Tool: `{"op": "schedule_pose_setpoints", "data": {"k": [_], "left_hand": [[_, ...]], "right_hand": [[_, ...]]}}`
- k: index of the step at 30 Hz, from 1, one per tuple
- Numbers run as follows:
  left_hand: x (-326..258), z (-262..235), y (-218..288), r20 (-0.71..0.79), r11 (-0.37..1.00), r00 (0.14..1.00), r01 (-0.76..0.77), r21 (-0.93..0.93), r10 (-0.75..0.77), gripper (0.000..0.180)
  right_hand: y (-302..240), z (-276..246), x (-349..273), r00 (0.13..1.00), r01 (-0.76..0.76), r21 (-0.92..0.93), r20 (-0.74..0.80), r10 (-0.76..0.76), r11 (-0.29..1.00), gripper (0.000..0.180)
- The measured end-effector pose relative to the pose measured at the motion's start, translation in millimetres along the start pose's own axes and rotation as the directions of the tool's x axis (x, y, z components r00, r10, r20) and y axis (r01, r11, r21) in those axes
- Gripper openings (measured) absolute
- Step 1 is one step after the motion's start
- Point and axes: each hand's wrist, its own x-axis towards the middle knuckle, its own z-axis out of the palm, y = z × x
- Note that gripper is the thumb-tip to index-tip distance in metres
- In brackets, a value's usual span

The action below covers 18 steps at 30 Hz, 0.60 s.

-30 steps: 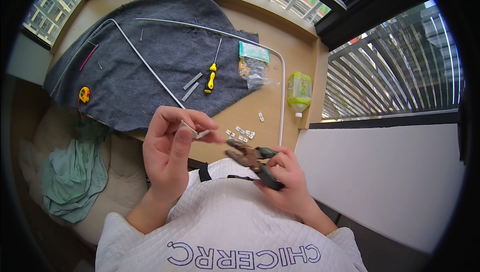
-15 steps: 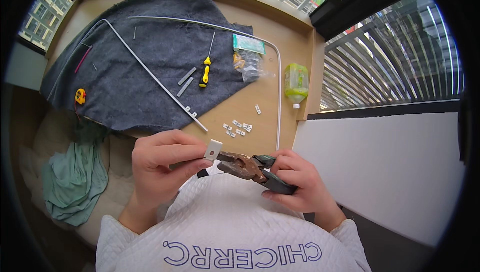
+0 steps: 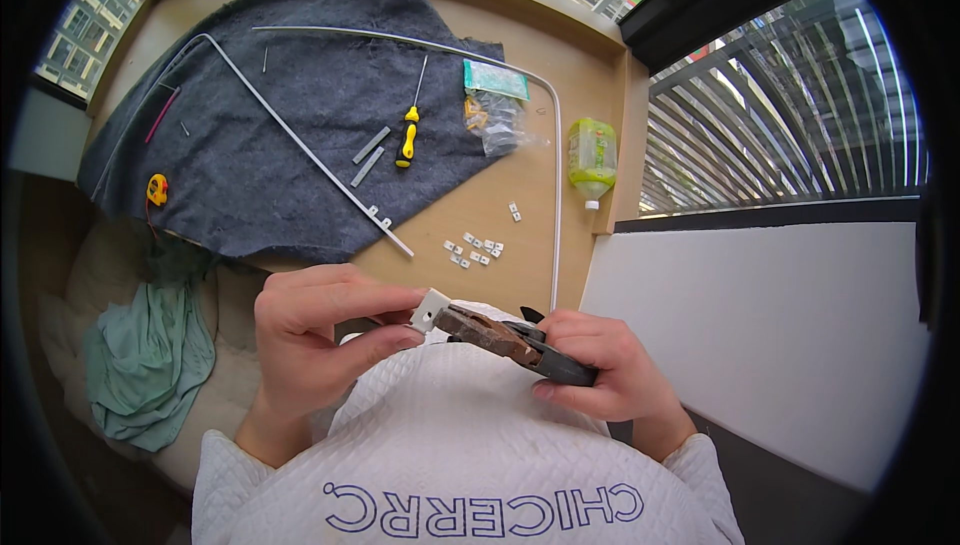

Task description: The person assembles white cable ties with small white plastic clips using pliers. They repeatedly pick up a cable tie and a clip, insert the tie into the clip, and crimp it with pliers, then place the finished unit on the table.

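Left hand (image 3: 310,337): it was closed in a pinch, and a small white bracket (image 3: 430,307) with a hole was grasped at its left side.
Right hand (image 3: 605,357): it was wrapped around the rusty combination pliers (image 3: 490,335), which were pointed to the left.
White bracket: it was held in front of the white shirt (image 3: 450,435), and it was met by the pliers at its right side; how firmly it was bitten could not be told.
Wooden table (image 3: 430,230): several small white clips (image 3: 480,258) were scattered near the hands, and a bottle (image 3: 592,160) was placed beside a bent white tube (image 3: 557,175).
Grey cloth (image 3: 300,75): a yellow-and-black screwdriver (image 3: 406,140), two flat metal strips (image 3: 368,167) and a yellow tape measure (image 3: 157,190) were laid on it.
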Motion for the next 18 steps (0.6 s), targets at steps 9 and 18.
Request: {"op": "schedule_pose_setpoints", "data": {"k": [9, 18], "left_hand": [[1.1, 0.1, 0.6, 0.018, 0.999, 1.000, -0.015, 0.040, 0.014, 0.035], [0.9, 1.1, -2.6, 0.001, 1.000, 1.000, 0.000, -0.021, 0.000, 0.034]], "right_hand": [[-2.9, 4.8, -0.6, 0.998, -0.049, -0.067, -0.029, 0.047, 0.997, 0.023], [5.2, 6.7, 1.3, 0.999, 0.030, -0.078, -0.032, -0.033, 0.996, 0.023]]}}
